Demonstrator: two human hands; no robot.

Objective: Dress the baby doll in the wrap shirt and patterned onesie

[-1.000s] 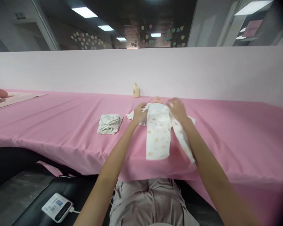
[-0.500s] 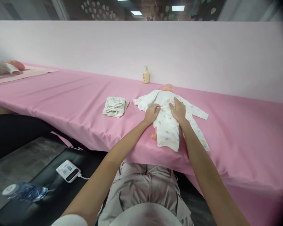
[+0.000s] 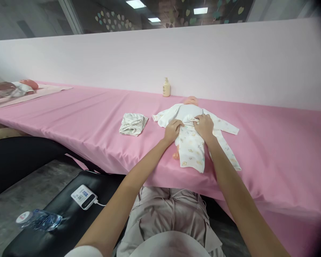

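A baby doll [image 3: 192, 100] lies on its back, head towards the wall, with white printed baby clothes [image 3: 192, 153] on and around it. Its sleeves are spread to both sides, and one foot [image 3: 176, 154] shows at the lower left. At the doll's waist, my left hand [image 3: 172, 131] grips the left end of a bunched edge of the clothes. My right hand [image 3: 204, 127] has its fingers closed on the same edge at the right. The fabric between them is gathered, and the fingertips are partly hidden in it.
A folded printed cloth [image 3: 133, 124] lies left of the doll on the pink table cover [image 3: 96, 110]. By the wall stands a pump bottle [image 3: 166, 87]. Another person's hand [image 3: 1, 87] touches a second doll at far left. A black chair [image 3: 61, 200] holds a water bottle [image 3: 40, 220] and a white device [image 3: 83, 197].
My right hand was lying flatter on the clothes and has now closed on their upper edge, which is more bunched. A co-worker's hand has come into view. The camera view has shifted slightly.
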